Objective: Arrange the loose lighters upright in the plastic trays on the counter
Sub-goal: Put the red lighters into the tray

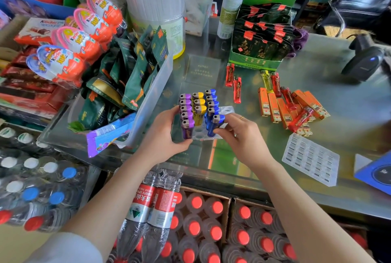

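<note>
On the glass worktop [317,114], the left hand [167,133] grips the clear perforated plastic tray [226,110] of upright purple, yellow and blue lighters; right hand [243,133] fingers pinch the nearest blue lighter [214,125]. Orange and red lighters [289,106] lie loose nearby.

Snack bin [148,102] crowds tray [227,110] leftward; rightward counter [249,148] seemingly open.

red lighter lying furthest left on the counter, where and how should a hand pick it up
Pinch the red lighter across its long sides near mid-body, coming straight down from above. It lies flat on the glass counter, lengthwise away from the viewer, beside a second red lighter, so the left side looks freer for a finger.
</note>
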Demonstrator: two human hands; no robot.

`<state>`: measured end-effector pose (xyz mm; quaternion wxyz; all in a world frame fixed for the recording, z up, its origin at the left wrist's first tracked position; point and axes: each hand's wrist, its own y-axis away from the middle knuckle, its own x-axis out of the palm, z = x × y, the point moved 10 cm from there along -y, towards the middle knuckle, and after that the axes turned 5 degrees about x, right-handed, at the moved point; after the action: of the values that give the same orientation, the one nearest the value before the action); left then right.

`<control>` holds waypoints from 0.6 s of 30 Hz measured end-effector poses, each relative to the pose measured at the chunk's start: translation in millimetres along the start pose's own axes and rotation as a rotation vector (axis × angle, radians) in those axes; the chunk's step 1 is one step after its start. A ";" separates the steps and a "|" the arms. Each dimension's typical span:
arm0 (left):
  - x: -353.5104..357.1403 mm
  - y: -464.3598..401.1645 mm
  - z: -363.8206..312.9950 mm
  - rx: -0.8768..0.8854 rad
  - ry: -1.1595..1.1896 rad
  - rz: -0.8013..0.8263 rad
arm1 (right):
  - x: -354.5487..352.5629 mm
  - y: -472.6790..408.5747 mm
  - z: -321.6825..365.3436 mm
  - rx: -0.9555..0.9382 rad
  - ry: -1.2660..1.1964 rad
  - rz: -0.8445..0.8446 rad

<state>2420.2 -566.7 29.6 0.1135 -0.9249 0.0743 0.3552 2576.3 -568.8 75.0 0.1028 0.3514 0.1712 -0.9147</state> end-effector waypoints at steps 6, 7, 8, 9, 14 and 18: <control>1.1 -0.3 2.0 -0.006 -0.004 0.005 | 6.2 3.0 -5.6 0.021 0.063 0.005; 1.0 -0.2 1.7 -0.006 -0.005 0.004 | 5.6 2.8 -6.7 0.028 0.057 0.000; 1.0 -0.2 1.5 -0.005 -0.005 0.004 | 5.3 2.5 -7.6 0.036 0.046 -0.002; 1.0 -0.1 1.3 -0.004 -0.004 0.004 | 5.0 2.5 -8.8 0.045 0.037 -0.005; 2.5 -1.5 4.4 0.002 0.005 0.009 | 4.5 5.9 -9.7 0.054 0.073 -0.056; 2.0 -1.3 4.2 0.001 0.009 0.009 | 5.8 4.2 -9.9 0.051 0.151 -0.046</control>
<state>2419.3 -564.5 25.4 0.1120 -0.9262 0.0790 0.3513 2579.4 -569.2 63.3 0.0597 0.4179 0.1632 -0.8917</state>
